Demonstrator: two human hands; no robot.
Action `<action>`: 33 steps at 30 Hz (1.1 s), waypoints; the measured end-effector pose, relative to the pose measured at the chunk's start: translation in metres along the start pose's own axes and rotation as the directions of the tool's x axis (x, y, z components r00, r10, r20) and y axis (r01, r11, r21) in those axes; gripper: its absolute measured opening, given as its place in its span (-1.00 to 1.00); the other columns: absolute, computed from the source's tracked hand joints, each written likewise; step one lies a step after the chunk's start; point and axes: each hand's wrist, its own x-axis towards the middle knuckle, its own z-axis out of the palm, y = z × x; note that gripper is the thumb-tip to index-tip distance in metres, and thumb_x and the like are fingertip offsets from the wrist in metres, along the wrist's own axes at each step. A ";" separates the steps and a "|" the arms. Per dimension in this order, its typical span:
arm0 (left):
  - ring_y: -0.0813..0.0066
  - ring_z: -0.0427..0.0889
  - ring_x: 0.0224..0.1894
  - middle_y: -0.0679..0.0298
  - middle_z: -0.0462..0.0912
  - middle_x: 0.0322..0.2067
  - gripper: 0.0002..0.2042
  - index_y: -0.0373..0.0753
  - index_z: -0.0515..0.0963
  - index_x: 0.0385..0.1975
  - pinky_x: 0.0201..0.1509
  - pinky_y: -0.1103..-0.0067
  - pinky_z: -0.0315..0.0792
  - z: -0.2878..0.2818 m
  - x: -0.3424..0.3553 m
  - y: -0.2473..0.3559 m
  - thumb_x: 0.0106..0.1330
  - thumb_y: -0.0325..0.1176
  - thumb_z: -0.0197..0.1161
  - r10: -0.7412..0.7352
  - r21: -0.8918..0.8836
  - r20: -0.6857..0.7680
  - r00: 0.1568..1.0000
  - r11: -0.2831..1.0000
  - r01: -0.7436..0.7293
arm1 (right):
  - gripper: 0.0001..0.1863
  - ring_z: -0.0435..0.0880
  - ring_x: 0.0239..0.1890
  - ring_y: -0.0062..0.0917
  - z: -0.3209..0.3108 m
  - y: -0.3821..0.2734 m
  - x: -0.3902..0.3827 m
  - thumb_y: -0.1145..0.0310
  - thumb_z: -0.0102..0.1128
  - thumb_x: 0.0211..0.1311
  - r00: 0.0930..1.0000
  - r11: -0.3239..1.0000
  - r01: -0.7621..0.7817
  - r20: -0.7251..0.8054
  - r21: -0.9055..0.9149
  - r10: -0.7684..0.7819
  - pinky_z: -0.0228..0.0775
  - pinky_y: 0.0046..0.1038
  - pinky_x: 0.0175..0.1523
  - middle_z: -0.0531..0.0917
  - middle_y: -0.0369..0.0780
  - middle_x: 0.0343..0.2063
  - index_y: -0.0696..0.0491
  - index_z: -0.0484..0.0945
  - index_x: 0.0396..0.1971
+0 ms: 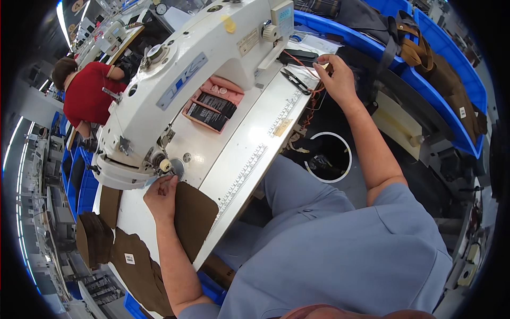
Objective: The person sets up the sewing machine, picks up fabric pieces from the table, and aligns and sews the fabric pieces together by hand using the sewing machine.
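Head view: brown panel [195,219] lies at four o'clock from your left hand [161,199]; likely light, pliable, grippy; best held flat by its outer edge. Left fingertips pinched, right hand [340,80] curled; cannot tell whether either grasps anything.

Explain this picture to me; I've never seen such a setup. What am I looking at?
There is no robot: these are a person's two bare hands, seen from a wide fisheye camera worn on the head, so straight edges bend. The large white thing is a sewing machine on a white table. The left hand is at its needle area, beside a brown fabric piece. The right hand is by the table's edge, near black snips and orange cord. I cannot tell whether either hand holds anything. Also on the table are a pink tray and more brown pieces.
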 end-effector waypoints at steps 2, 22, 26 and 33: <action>0.77 0.28 -0.61 0.46 0.46 -0.66 -0.87 -0.36 0.67 -0.36 -0.53 0.72 0.17 0.002 -0.001 -0.017 0.24 -0.42 0.41 0.019 0.016 -0.031 0.999 1.000 -0.018 | -0.74 0.68 -0.34 -0.40 0.002 0.008 0.005 0.22 0.32 0.21 0.999 0.999 0.032 0.006 0.026 -0.032 0.49 -0.37 -0.21 0.69 -0.17 -0.25 0.07 0.63 -0.20; 0.50 0.49 -0.47 0.25 0.58 -0.45 -0.88 -0.28 0.59 -0.44 -0.35 0.60 0.42 -0.001 -0.024 0.050 0.06 -0.58 0.39 0.225 0.243 -0.022 0.974 0.946 -0.213 | -0.77 0.69 -0.15 -0.10 0.063 0.089 0.118 0.28 0.19 0.23 0.983 0.993 0.072 0.174 -0.091 -0.055 0.50 -0.15 -0.01 0.72 -0.04 -0.25 0.04 0.72 -0.22; 0.49 0.58 -0.41 0.22 0.66 -0.32 -0.88 -0.30 0.57 -0.39 -0.33 0.62 0.48 0.006 -0.032 0.054 0.12 -0.54 0.38 0.249 0.189 -0.127 0.960 0.956 -0.223 | -0.70 0.71 -0.17 -0.10 0.099 0.110 0.145 0.16 0.24 0.19 0.953 0.932 -0.019 0.274 -0.362 0.126 0.52 -0.12 -0.03 0.72 -0.01 -0.26 0.05 0.74 -0.23; 0.57 0.61 -0.42 0.19 0.67 -0.32 -0.87 -0.37 0.50 -0.22 -0.34 0.65 0.50 -0.005 -0.041 0.068 0.36 -0.45 0.23 -0.506 -0.502 0.106 0.856 0.716 0.485 | -0.77 0.72 -0.16 -0.20 0.090 0.099 0.142 0.18 0.28 0.18 0.954 0.961 -0.035 0.278 -0.274 0.114 0.53 -0.21 -0.04 0.75 -0.13 -0.28 -0.09 0.74 -0.21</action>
